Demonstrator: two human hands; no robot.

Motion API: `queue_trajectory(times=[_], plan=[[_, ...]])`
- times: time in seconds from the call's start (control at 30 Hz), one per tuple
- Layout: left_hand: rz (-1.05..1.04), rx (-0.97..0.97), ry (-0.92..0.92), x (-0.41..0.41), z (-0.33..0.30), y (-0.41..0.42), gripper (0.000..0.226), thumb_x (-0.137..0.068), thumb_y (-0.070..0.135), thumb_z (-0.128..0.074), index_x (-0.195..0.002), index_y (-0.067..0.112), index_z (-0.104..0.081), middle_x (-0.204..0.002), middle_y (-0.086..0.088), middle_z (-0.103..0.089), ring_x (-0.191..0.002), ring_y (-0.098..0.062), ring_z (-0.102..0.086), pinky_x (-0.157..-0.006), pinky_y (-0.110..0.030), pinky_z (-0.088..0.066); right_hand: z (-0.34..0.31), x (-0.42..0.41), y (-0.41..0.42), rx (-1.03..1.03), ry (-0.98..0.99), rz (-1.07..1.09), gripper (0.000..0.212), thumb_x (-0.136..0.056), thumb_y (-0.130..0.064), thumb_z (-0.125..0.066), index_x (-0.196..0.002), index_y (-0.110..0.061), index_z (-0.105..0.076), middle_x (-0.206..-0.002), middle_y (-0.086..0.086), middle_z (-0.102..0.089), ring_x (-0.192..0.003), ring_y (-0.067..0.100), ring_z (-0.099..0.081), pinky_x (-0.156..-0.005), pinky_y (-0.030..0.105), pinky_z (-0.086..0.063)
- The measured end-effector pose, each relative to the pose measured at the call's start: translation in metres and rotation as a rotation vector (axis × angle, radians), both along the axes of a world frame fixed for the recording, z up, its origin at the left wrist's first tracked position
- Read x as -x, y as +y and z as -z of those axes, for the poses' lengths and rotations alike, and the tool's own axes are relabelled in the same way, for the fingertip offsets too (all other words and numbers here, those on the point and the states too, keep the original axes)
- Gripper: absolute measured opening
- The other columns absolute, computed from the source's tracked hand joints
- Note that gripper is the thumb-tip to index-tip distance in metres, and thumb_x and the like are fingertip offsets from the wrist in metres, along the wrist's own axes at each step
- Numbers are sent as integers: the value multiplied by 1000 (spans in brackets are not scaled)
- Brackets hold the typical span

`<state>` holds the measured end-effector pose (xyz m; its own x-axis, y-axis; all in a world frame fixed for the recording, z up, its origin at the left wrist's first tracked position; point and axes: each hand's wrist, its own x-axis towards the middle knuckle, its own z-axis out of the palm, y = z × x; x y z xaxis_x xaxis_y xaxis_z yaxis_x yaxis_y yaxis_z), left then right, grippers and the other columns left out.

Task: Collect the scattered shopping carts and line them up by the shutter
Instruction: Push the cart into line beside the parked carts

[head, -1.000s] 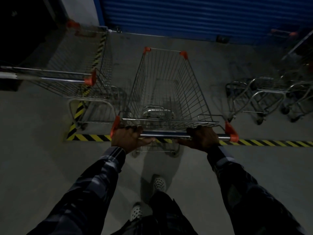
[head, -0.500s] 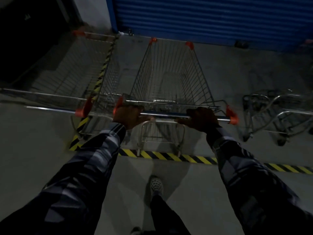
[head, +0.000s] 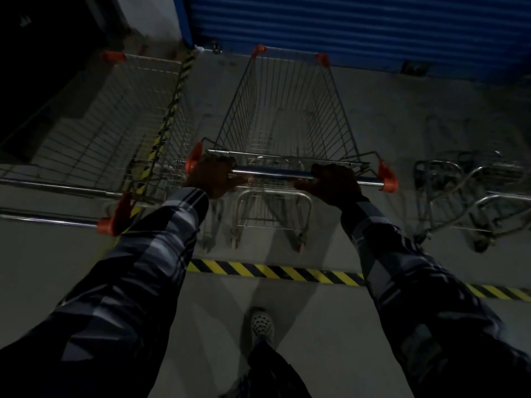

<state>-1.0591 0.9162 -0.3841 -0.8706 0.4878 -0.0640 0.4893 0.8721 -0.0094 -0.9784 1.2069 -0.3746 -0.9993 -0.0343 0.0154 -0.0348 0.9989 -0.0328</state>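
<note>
A wire shopping cart with orange corner caps stands straight ahead, its front end close to the blue shutter. Its metal handle bar runs across the middle of the view. My left hand grips the bar near its left orange end. My right hand grips it further right, short of the right orange end. A second cart stands parallel just to the left, its handle nearer to me.
Yellow-and-black floor tape runs across behind the cart's rear wheels, and another strip runs under the left cart. Low metal cart frames sit at the right. A dark opening lies at the far left. My shoe is below.
The cart has rolled forward over the striped tape toward the shutter, with both hands still on the bar. It now stands alongside the left cart.
</note>
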Motion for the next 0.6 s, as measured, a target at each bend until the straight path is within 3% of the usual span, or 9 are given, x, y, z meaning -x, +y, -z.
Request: queue_trajectory(times=[0.1, 0.2, 0.33, 0.43, 0.53, 0.6], plan=[[-4, -78, -63, -17, 1, -12, 95, -72, 95, -13, -102, 22, -65, -104, -6, -71, -107, -29, -63, -117, -53, -22, 0, -19, -11, -1, 1, -3, 67, -83, -75, -48, -104, -14, -64, -94, 7, -70, -90, 27, -66, -77, 33, -48], [10, -149, -102, -46, -4, -30, 86, -79, 86, -35, -114, 14, -66, -116, -12, -68, -114, -32, -59, -112, -44, -29, -2, -47, -29, 2, -18, 16, 68, -82, -76, -46, -104, -15, -64, -93, 6, -70, -89, 27, -66, -75, 33, -48], [15, -219, -202, -96, -15, -60, 89, -80, 80, -41, -129, 8, -60, -130, -16, -62, -123, -34, -54, -107, -41, -35, 1, -101, -61, 8, -37, 24, 70, -81, -79, -43, -106, -16, -64, -95, 6, -71, -89, 26, -66, -69, 29, -43], [26, -220, -216, -133, -12, -89, 92, -80, 83, -40, -129, 7, -59, -126, -17, -63, -120, -36, -56, -102, -42, -40, 1, -144, -87, 6, -35, 24, 70, -81, -78, -43, -109, -17, -64, -97, 7, -71, -90, 26, -66, -65, 27, -36], [32, -227, -213, -170, -9, -111, 90, -81, 82, -40, -126, 6, -61, -124, -16, -64, -116, -36, -58, -97, -40, -44, 1, -188, -109, -2, -12, 32, 70, -81, -79, -42, -106, -18, -65, -95, 8, -71, -88, 27, -66, -68, 30, -43], [40, -221, -166, -197, -8, -120, 101, -74, 90, -25, -119, 9, -65, -118, -14, -68, -112, -33, -61, -98, -40, -40, 0, -215, -119, -31, 10, 14, 70, -81, -79, -42, -104, -18, -66, -93, 7, -72, -87, 27, -67, -69, 31, -46]])
